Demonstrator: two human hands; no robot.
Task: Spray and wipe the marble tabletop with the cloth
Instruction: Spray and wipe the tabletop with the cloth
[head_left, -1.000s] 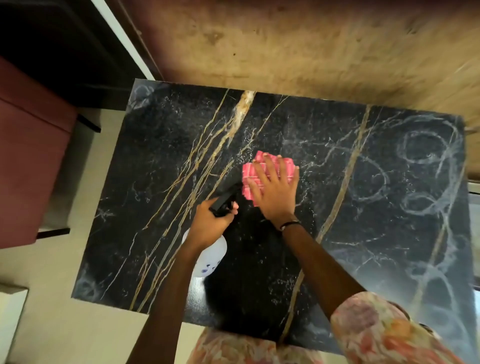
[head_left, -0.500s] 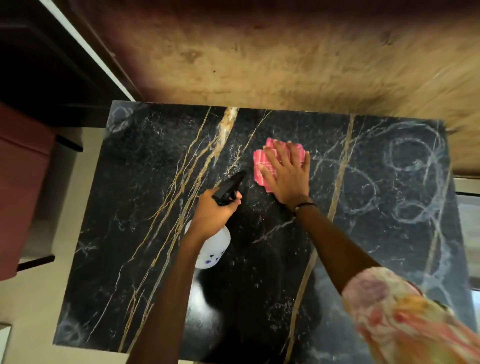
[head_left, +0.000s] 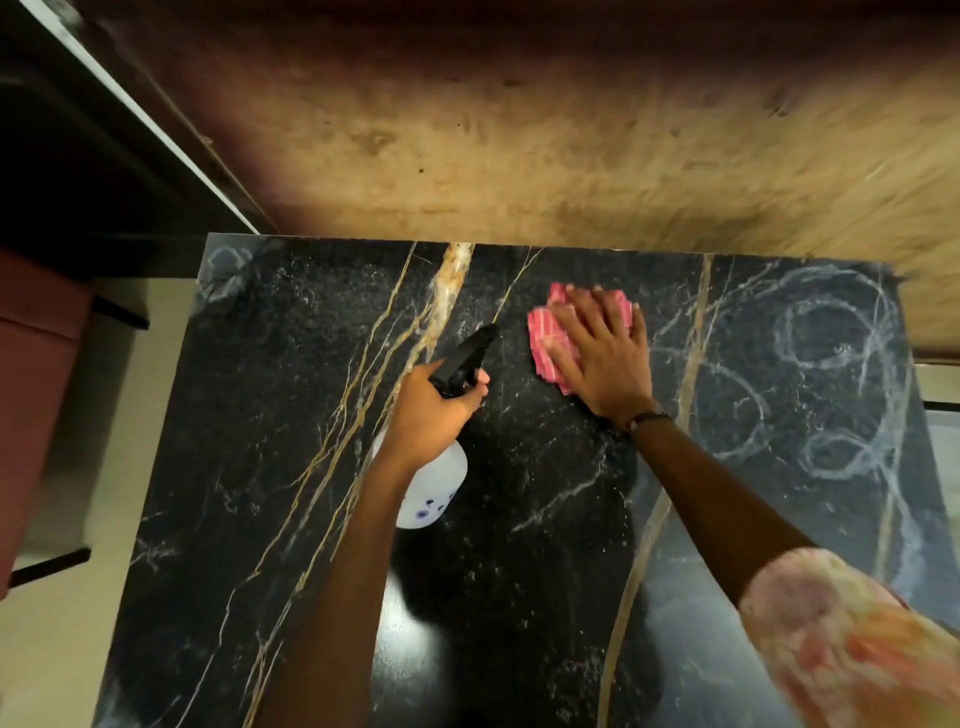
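The black marble tabletop (head_left: 270, 467) with gold and white veins fills the lower part of the view. My right hand (head_left: 602, 358) lies flat, fingers spread, pressing a folded pink cloth (head_left: 545, 338) onto the marble near the far edge. My left hand (head_left: 431, 410) grips a spray bottle (head_left: 434, 493) with a white body and a black trigger head, held above the middle of the top, nozzle pointing toward the far edge. White swirling smear marks (head_left: 831, 374) cover the right part of the marble.
A brown rough wall (head_left: 519, 156) runs along the table's far edge. A dark red seat (head_left: 36, 395) stands to the left over a pale floor (head_left: 78, 623). A dark frame with a white strip (head_left: 130, 109) crosses the upper left.
My right hand slid the pink cloth farther away across the marble, toward the far edge. My left hand with the spray bottle stayed near the middle, and my head view shifted.
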